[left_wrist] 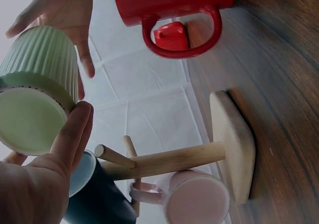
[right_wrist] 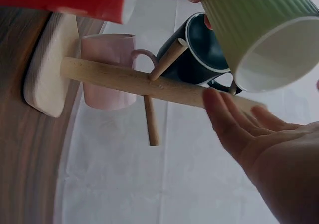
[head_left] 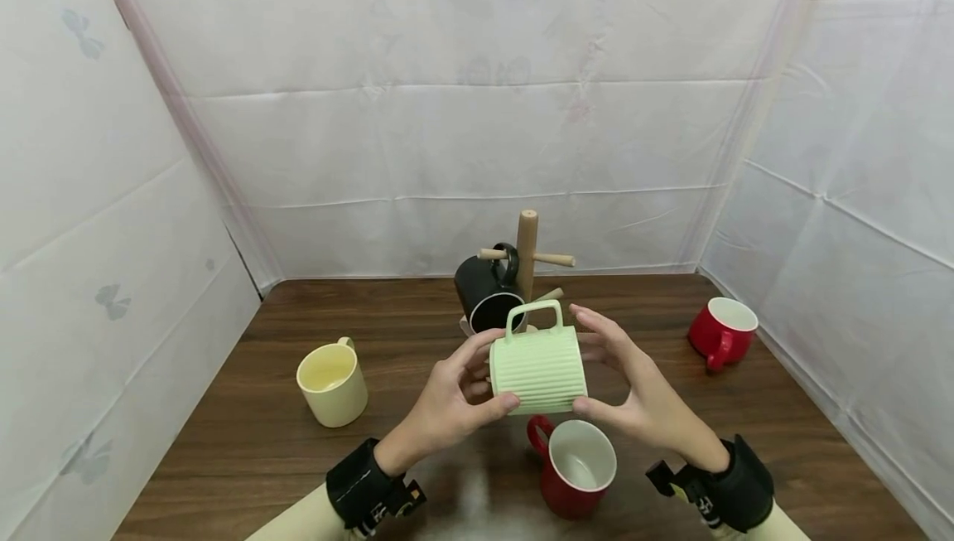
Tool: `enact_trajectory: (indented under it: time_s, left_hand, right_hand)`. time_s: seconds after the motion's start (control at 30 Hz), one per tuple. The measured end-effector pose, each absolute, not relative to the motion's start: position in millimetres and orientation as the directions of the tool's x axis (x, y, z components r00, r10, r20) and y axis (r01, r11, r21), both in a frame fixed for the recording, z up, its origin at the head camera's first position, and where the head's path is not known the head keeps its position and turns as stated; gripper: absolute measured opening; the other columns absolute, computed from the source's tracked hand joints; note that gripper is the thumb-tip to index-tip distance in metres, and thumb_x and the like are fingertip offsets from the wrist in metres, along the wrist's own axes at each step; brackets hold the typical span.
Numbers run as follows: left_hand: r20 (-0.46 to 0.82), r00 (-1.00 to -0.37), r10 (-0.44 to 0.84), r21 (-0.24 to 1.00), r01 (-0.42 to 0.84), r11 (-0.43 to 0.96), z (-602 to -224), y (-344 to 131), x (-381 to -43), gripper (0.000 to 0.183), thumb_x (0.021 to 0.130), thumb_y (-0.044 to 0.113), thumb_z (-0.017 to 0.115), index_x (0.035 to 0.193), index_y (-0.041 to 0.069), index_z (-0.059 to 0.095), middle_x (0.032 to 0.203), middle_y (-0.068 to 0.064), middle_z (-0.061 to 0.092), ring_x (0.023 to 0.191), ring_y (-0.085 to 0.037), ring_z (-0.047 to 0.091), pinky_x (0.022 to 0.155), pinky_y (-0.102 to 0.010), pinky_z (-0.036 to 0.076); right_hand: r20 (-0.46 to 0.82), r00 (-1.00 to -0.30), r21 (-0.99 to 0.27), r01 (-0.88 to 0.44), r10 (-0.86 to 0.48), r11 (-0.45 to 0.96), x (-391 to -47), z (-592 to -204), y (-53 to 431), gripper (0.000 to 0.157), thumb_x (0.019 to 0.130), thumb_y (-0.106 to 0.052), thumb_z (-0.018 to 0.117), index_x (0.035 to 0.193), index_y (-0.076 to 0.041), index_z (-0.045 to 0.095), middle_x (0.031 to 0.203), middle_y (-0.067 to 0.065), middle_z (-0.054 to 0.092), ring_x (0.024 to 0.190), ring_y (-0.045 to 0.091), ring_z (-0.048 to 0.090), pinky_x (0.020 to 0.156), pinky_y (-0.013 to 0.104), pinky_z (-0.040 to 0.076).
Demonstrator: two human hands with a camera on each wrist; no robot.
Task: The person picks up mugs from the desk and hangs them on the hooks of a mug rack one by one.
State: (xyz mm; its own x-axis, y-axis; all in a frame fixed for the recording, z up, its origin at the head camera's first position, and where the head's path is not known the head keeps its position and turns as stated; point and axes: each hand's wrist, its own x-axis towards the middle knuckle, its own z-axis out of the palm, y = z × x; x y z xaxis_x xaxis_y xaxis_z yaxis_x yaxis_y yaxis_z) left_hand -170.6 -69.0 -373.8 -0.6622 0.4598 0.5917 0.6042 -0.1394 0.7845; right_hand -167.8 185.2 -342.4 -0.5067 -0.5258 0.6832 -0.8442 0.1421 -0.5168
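Note:
A pale green ribbed mug [head_left: 540, 371] is held on its side above the table, handle up. My left hand [head_left: 447, 404] grips it at the base end, thumb on the near side and fingers behind. Around the rim end my right hand [head_left: 641, 392] has its fingers spread, the thumb tip at the mug's lower edge. The right wrist view shows those fingers straight beside the white-lined mouth. Behind the mug stands a wooden mug tree [head_left: 527, 234]. A black mug [head_left: 473, 284] hangs on it by the handle, and a pink mug [left_wrist: 197, 199] hangs lower.
Below the hands a red mug [head_left: 574, 475] stands upright on the brown wooden table [head_left: 246, 441]. A yellow mug [head_left: 334, 388] is at the left, and another red mug [head_left: 721, 334] at the far right. White sheeting [head_left: 477, 143] encloses the back and sides.

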Motion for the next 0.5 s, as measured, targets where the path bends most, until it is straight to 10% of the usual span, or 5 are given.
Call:
enact_trajectory:
  time_s: [0.5]
  left_hand:
    - [0.585, -0.678, 0.444, 0.785, 0.611, -0.101, -385.6, -67.4, -178.3, 0.068, 0.081, 0.001, 0.068, 0.138, -0.001, 0.032, 0.127, -0.015, 0.050, 0.102, -0.027, 0.058, 0.072, -0.042, 0.054]
  right_hand:
    - [0.490, -0.648, -0.738, -0.664, -0.584, 0.118, -180.1, -358.3, 192.5, 0.077, 0.076, -0.003, 0.073, 0.141, -0.005, 0.031, 0.117, 0.010, 0.056, 0.095, 0.026, 0.060, 0.078, 0.043, 0.052]
